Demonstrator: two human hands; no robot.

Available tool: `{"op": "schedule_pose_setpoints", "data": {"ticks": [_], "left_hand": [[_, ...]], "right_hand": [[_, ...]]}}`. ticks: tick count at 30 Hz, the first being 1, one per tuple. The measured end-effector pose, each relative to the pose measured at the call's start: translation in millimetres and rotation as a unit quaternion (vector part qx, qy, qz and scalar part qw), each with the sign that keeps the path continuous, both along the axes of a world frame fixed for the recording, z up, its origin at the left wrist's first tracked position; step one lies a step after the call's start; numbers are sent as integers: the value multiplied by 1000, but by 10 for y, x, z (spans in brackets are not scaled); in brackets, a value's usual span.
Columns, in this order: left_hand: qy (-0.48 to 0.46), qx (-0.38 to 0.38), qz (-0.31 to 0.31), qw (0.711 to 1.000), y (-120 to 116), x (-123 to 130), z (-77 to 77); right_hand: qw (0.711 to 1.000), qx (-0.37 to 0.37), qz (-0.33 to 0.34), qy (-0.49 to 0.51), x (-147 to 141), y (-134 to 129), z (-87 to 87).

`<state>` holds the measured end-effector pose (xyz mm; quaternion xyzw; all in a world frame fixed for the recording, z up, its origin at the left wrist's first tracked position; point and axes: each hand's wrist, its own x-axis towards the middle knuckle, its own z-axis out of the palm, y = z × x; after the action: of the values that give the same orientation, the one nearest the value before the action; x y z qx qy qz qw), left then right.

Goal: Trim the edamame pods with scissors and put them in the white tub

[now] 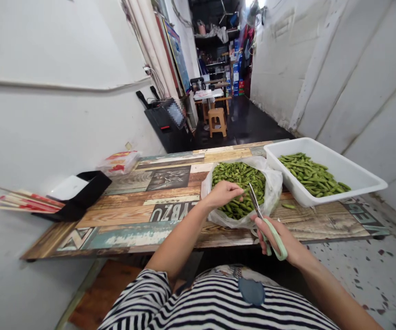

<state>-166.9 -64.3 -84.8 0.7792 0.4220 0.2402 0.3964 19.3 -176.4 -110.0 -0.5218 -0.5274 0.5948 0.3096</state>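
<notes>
A clear plastic bag (273,183) full of green pods (234,176) stands open on the wood-patterned table. Over the bag, my left hand (223,195) pinches a single green pod (245,190) between thumb and fingers. My right hand (273,236) is wrapped round the light green handles of a pair of scissors (255,204), at the bag's near right edge. The blades point up and away, their tips close beside the pod in my left hand. Right of the bag, a white plastic tub (359,181) holds more green pods (308,174).
One loose pod (288,206) lies on the table (122,211) between bag and tub. At the left are a black holder (93,188) with wrapped chopsticks (29,204) and a plastic package (118,162). A stool (217,121) stands beyond the table; walls flank both sides.
</notes>
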Motion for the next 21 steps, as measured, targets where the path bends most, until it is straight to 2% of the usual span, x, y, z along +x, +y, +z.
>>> {"op": "schedule_pose_setpoints", "data": {"ticks": [4, 7, 11, 13, 17, 21], "left_hand": [[-38, -81, -12, 996, -96, 23, -7], [-83, -156, 10, 984, -98, 31, -28], [-175, -274, 51, 944, -78, 38, -60], [-228, -308, 75, 921, -70, 44, -86], [-281, -300, 109, 905, -66, 65, -133], [-316, -278, 129, 898, -110, 105, -108]], "right_hand": [[997, 49, 22, -53, 40, 15, -7], [997, 46, 9, -69, 56, 26, -17], [999, -2, -14, -35, 20, 23, -12], [1000, -20, -15, 11, 0, 9, -13], [995, -43, 15, 91, -6, -18, -38], [995, -43, 18, 89, -23, -9, -30]]}}
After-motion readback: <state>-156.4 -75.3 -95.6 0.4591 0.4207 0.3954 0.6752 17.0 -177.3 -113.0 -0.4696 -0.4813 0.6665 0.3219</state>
